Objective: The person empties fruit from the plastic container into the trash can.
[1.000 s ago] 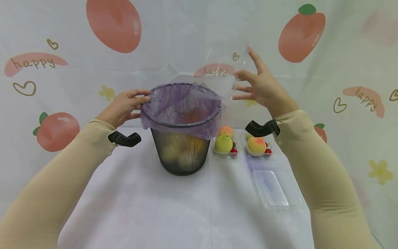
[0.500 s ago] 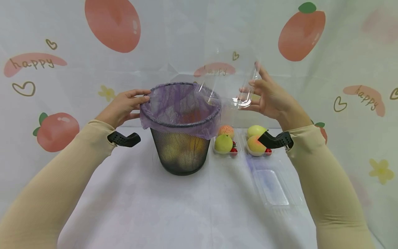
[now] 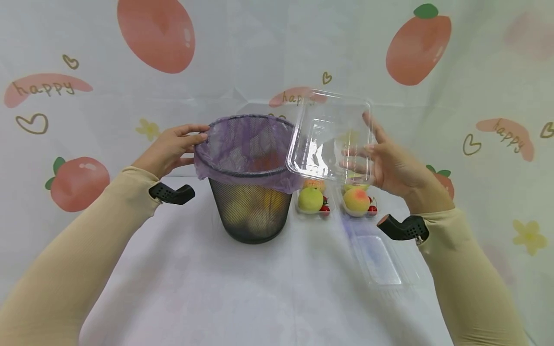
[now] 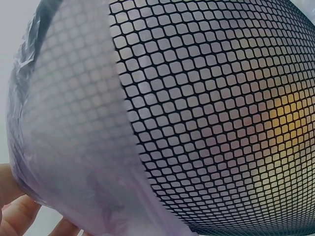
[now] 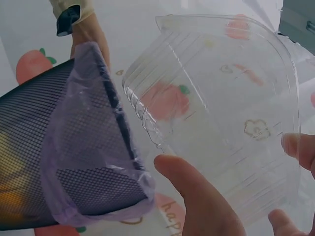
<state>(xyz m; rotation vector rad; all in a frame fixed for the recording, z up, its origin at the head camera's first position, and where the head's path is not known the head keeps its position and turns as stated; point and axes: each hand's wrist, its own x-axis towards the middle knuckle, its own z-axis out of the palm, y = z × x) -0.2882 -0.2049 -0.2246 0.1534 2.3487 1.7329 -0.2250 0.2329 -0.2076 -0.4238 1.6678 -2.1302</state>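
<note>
My left hand (image 3: 170,146) holds the left rim of a black mesh wastebasket (image 3: 251,216), its fingertips on the purple liner bag (image 4: 93,196) folded over the edge. Yellow and reddish shapes show blurred through the mesh. To the right of the basket, my right hand (image 3: 396,166) holds a clear plastic food container (image 3: 329,137) raised and tilted; nothing shows inside it. In the right wrist view my thumb (image 5: 184,182) is at the container's near side and the fingers are at its right edge.
Behind on the table, a clear tray with a green fruit (image 3: 310,199) and red berries stands beside another with a peach (image 3: 356,201) and cherries (image 3: 372,210). A second clear plastic container (image 3: 383,264) lies at the right. A printed cloth (image 3: 242,53) hangs behind.
My right hand has lowered and moved right, away from above the basket, and the clear container has come down with it, turning more upright. My left hand has stayed at the rim.
</note>
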